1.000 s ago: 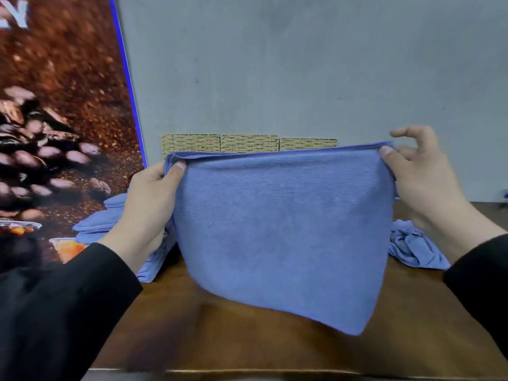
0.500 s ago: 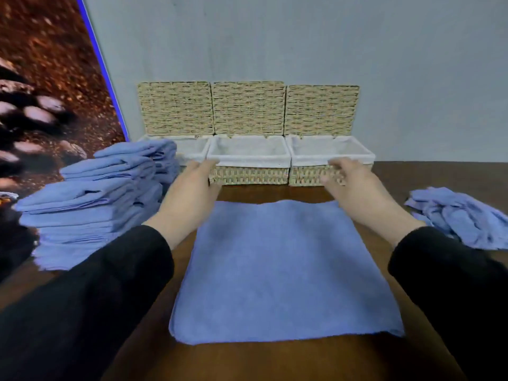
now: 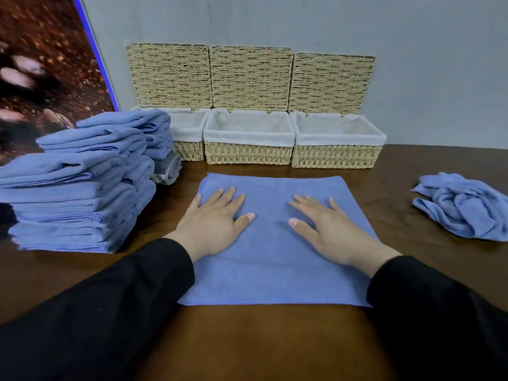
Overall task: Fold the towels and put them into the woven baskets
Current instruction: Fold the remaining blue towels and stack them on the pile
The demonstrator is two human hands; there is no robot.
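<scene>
Head view, single frame. The towel (image 3: 277, 243) lies flat at centre frame on the brown table (image 3: 255, 342), roughly square, its far edge just short of the woven baskets (image 3: 248, 152) — three in a row at upper centre, lids propped back against the grey wall (image 3: 428, 67), white liners showing, nothing visible inside the two I can see into.

Left hand (image 3: 213, 228) and right hand (image 3: 328, 228) both rest palm-down on the towel's upper half, fingers straight and spread, gripping nothing. Fingertips point toward the baskets, thumbs toward each other.

Relation that matters: the near edge lies behind both wrists, toward the bottom of the frame, while the far edge sits just ahead of the fingertips. No clear long axis. I judge either hand equally placed for a fold — left nearer the left edge, right nearer the right.

Stack of folded towels (image 3: 79, 193) at left frame; crumpled towels (image 3: 464, 209) at right frame, well apart from the hands.

Writing: none legible. The poster (image 3: 41, 64) at upper left shows only blurred brown shapes; a patterned item behind the stack is too small to read.
</scene>
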